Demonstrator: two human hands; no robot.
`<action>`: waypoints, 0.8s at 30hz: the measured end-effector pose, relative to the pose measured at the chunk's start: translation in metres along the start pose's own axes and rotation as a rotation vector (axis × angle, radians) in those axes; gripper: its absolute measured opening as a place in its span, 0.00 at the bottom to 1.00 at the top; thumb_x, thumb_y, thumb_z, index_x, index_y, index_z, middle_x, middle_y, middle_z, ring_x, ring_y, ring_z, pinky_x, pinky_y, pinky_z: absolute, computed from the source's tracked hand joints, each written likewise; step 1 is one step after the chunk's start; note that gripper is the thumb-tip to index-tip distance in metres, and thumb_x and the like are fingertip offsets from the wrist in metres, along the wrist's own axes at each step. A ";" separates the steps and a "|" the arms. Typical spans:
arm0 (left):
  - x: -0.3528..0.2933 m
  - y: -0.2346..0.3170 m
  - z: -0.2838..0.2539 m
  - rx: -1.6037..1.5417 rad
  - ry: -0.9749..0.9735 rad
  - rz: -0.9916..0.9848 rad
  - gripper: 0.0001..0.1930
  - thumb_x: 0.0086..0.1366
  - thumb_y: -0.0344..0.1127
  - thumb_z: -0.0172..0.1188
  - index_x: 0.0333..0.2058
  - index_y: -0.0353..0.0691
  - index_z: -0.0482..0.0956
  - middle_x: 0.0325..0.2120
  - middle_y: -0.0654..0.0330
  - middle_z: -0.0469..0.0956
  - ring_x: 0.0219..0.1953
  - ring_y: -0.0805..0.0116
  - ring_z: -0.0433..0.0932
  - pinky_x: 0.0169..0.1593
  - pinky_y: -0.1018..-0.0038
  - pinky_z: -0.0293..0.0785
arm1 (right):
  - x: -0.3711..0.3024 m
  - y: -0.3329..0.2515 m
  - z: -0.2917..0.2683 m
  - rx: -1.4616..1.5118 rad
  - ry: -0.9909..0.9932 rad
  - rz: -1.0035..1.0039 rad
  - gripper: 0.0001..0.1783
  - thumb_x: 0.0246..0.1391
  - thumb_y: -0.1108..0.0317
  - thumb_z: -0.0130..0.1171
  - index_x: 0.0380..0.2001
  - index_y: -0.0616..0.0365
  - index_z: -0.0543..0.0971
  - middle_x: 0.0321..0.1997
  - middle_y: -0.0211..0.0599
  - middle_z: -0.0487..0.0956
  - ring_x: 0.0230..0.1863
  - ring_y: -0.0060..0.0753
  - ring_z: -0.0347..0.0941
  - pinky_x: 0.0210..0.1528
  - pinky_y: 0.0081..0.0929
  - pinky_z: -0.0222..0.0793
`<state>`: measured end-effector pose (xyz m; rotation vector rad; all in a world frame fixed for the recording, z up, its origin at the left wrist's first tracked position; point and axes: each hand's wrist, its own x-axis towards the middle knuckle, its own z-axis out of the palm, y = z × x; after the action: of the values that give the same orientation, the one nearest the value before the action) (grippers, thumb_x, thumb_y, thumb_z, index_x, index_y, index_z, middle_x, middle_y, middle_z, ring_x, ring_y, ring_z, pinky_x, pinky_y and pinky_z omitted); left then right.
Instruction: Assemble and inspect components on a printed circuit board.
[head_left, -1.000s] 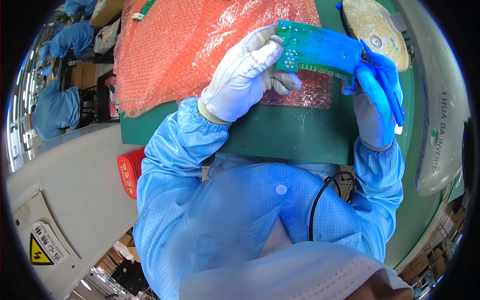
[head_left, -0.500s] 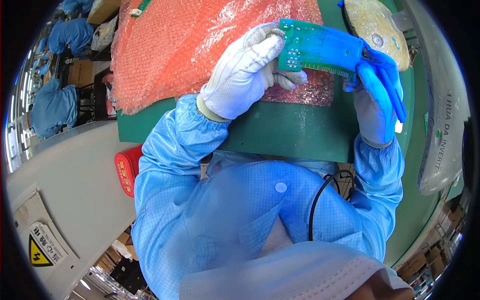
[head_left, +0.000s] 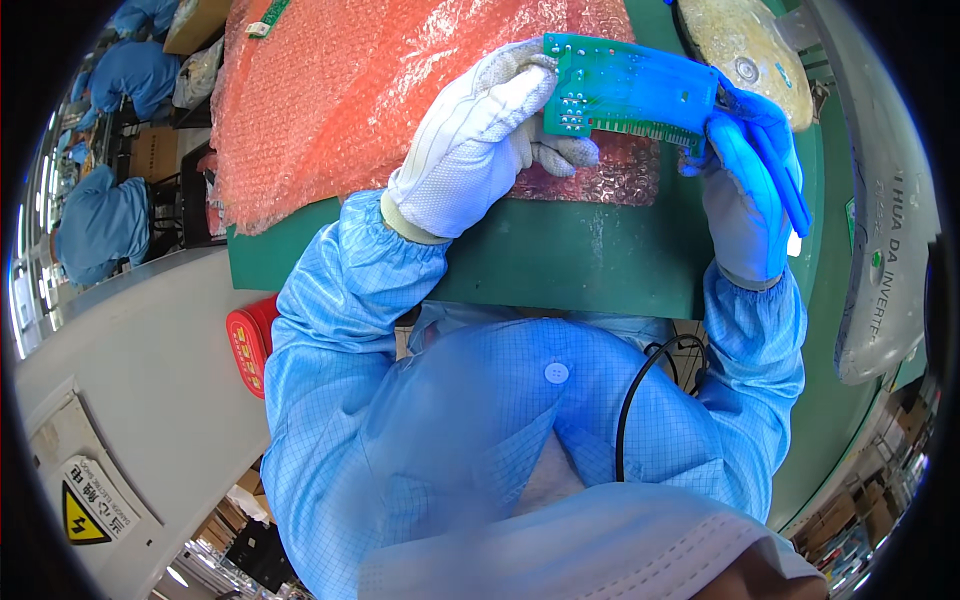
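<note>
A green circuit board is held up above the table, its solder side and a row of pins along the lower edge facing me. Blue light covers most of its right part. My left hand, in a white work glove, pinches the board's left end. At the other end my right hand, gloved too, closes on the board's right edge. A slim blue pen-like tool lies along the right hand's fingers; its exact kind is hard to make out, and the right fingertips are partly hidden.
Pink bubble wrap covers much of the green table, with a small green board at its far left. A round pale stand base and a grey lamp arm stand right. A red box sits left; co-workers are beyond.
The board and both hands have shifted slightly left in the view, along with the whole scene. Both hands keep the same hold on the board.
</note>
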<state>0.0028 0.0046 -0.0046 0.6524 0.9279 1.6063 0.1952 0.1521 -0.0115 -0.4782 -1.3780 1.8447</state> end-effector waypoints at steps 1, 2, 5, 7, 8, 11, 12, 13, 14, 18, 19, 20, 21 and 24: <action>0.000 0.000 0.000 -0.001 -0.002 -0.001 0.25 0.71 0.42 0.46 0.59 0.31 0.59 0.44 0.50 0.75 0.36 0.61 0.81 0.37 0.73 0.78 | 0.000 0.000 0.001 -0.002 0.002 0.000 0.18 0.56 0.74 0.55 0.51 0.62 0.72 0.40 0.41 0.78 0.36 0.30 0.74 0.36 0.28 0.71; -0.001 0.000 0.000 0.008 0.010 0.000 0.25 0.71 0.42 0.46 0.60 0.31 0.59 0.44 0.50 0.75 0.36 0.61 0.81 0.37 0.73 0.78 | 0.000 -0.001 0.001 0.001 0.000 0.006 0.18 0.56 0.74 0.55 0.51 0.62 0.72 0.40 0.41 0.78 0.37 0.30 0.74 0.36 0.28 0.71; 0.000 0.000 0.001 0.014 0.022 -0.009 0.25 0.71 0.42 0.46 0.60 0.30 0.59 0.44 0.49 0.75 0.36 0.61 0.81 0.36 0.73 0.78 | 0.000 -0.001 0.001 0.001 -0.013 0.001 0.18 0.56 0.74 0.55 0.51 0.62 0.72 0.40 0.41 0.77 0.37 0.30 0.74 0.36 0.28 0.71; 0.000 0.000 0.001 0.010 0.023 -0.017 0.25 0.71 0.42 0.46 0.59 0.30 0.59 0.44 0.49 0.75 0.35 0.61 0.81 0.36 0.73 0.78 | 0.000 0.000 0.000 -0.002 -0.024 -0.010 0.18 0.56 0.74 0.55 0.51 0.62 0.72 0.40 0.41 0.77 0.37 0.30 0.74 0.36 0.28 0.71; 0.001 0.000 0.000 0.005 0.015 -0.016 0.25 0.71 0.42 0.46 0.59 0.30 0.59 0.43 0.49 0.75 0.35 0.60 0.81 0.36 0.73 0.78 | 0.000 0.001 -0.001 0.002 -0.018 -0.017 0.18 0.56 0.73 0.56 0.50 0.62 0.72 0.40 0.41 0.77 0.37 0.31 0.74 0.36 0.28 0.71; 0.001 -0.002 -0.002 -0.008 0.015 -0.014 0.25 0.71 0.42 0.47 0.59 0.30 0.60 0.42 0.49 0.75 0.35 0.60 0.81 0.36 0.73 0.77 | 0.000 0.000 -0.001 -0.013 -0.004 -0.021 0.18 0.56 0.72 0.56 0.50 0.62 0.72 0.40 0.41 0.77 0.36 0.31 0.74 0.36 0.27 0.71; 0.001 -0.003 -0.003 -0.014 0.025 -0.012 0.24 0.71 0.42 0.47 0.58 0.31 0.61 0.42 0.49 0.76 0.35 0.60 0.81 0.36 0.73 0.77 | -0.001 0.000 0.000 -0.030 0.002 -0.018 0.18 0.56 0.72 0.56 0.50 0.61 0.72 0.40 0.41 0.77 0.35 0.30 0.74 0.36 0.27 0.71; 0.001 -0.003 -0.002 -0.015 0.023 -0.013 0.24 0.71 0.42 0.47 0.58 0.31 0.61 0.42 0.49 0.76 0.35 0.60 0.81 0.36 0.73 0.77 | -0.001 -0.001 0.000 -0.032 0.004 -0.019 0.18 0.56 0.72 0.56 0.50 0.61 0.72 0.40 0.41 0.77 0.35 0.30 0.74 0.36 0.27 0.71; 0.001 -0.003 -0.002 -0.017 0.024 -0.004 0.24 0.71 0.42 0.48 0.58 0.31 0.61 0.42 0.49 0.76 0.35 0.60 0.81 0.36 0.73 0.77 | -0.001 -0.001 0.000 -0.059 -0.008 -0.027 0.18 0.57 0.71 0.56 0.50 0.61 0.72 0.39 0.40 0.77 0.33 0.29 0.73 0.34 0.26 0.70; 0.000 -0.003 0.000 -0.023 0.039 0.001 0.24 0.71 0.42 0.47 0.58 0.31 0.61 0.41 0.49 0.76 0.35 0.60 0.81 0.35 0.73 0.77 | -0.005 -0.006 0.002 -0.108 0.003 0.039 0.18 0.57 0.69 0.57 0.51 0.59 0.73 0.33 0.38 0.76 0.28 0.26 0.71 0.30 0.23 0.66; 0.000 -0.004 -0.001 -0.023 0.040 0.001 0.24 0.71 0.42 0.47 0.58 0.31 0.61 0.41 0.49 0.76 0.35 0.60 0.81 0.35 0.73 0.77 | -0.004 -0.005 0.000 -0.108 0.003 0.040 0.18 0.57 0.69 0.57 0.51 0.59 0.73 0.33 0.38 0.76 0.28 0.26 0.71 0.30 0.23 0.66; 0.000 -0.004 -0.002 -0.025 0.030 0.000 0.24 0.71 0.42 0.47 0.58 0.31 0.61 0.42 0.49 0.76 0.36 0.60 0.81 0.36 0.73 0.77 | -0.004 -0.004 -0.003 -0.111 -0.028 0.023 0.18 0.57 0.68 0.57 0.51 0.59 0.73 0.31 0.38 0.76 0.28 0.25 0.71 0.30 0.22 0.65; 0.001 -0.004 -0.003 -0.027 0.020 -0.001 0.24 0.71 0.42 0.47 0.58 0.31 0.61 0.42 0.49 0.76 0.36 0.60 0.81 0.36 0.73 0.77 | -0.004 -0.003 -0.005 -0.113 -0.059 0.005 0.18 0.58 0.68 0.57 0.51 0.58 0.73 0.30 0.37 0.75 0.28 0.24 0.70 0.29 0.22 0.64; 0.001 -0.003 -0.002 -0.011 0.016 -0.009 0.24 0.71 0.42 0.47 0.59 0.31 0.60 0.42 0.49 0.75 0.36 0.61 0.81 0.36 0.74 0.77 | -0.004 -0.005 -0.002 -0.166 -0.038 -0.002 0.18 0.57 0.67 0.57 0.50 0.59 0.73 0.30 0.38 0.75 0.28 0.25 0.70 0.29 0.23 0.64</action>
<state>0.0025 0.0052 -0.0082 0.6279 0.9320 1.6100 0.2008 0.1510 -0.0079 -0.5283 -1.5647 1.7541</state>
